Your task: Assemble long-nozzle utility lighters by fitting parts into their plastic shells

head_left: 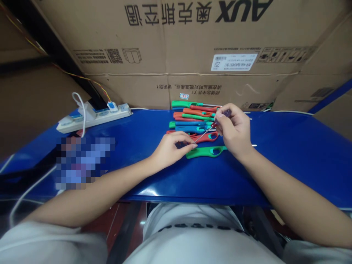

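In the head view, my right hand (233, 128) is closed around the dark red, see-through handle of a screwdriver (202, 135). Its thin metal shaft slants down to the left. At the shaft's tip, the thumb and fingers of my left hand (176, 148) are pinched together; a small dark patch shows under them, too unclear to name. Just below the hands lies a green long-necked lighter (205, 151), its metal neck passing behind my right wrist. A red lighter (209, 137) lies right behind the shaft. Beyond it are several more, including a blue lighter (189, 129) and an orange lighter (199, 112).
The blue table (297, 161) ends in front of my body. A large cardboard sheet (137, 84) stands along its back edge. At the left are a white power strip (96, 119) with plugs and cables, and a blurred-out item (85, 161) beside my left forearm.
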Tool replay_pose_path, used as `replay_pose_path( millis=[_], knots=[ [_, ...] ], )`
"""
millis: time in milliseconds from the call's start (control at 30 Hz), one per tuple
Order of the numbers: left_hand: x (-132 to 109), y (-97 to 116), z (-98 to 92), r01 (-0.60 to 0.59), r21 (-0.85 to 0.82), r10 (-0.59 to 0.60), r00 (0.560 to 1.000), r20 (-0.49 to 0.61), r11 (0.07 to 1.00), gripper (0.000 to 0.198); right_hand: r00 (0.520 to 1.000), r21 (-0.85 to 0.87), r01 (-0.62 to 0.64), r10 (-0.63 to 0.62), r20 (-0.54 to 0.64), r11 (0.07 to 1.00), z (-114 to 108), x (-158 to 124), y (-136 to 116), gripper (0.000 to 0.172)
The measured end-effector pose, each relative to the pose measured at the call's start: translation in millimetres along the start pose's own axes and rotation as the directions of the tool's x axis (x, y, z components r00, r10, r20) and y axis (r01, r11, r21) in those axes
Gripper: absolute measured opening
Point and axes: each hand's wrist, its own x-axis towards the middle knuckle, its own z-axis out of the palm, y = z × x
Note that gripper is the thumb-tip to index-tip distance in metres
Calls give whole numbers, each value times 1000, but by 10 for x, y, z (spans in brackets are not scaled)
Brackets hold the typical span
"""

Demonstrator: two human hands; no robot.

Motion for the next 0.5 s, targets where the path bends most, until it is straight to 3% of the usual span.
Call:
replay_pose_path(
  millis=[500],
  knots=[
    [-6, 7, 5, 59, 12, -59, 998, 16, 998, 12, 999, -41, 30, -29, 28, 999, 6, -8, 7, 21]
  ],
)
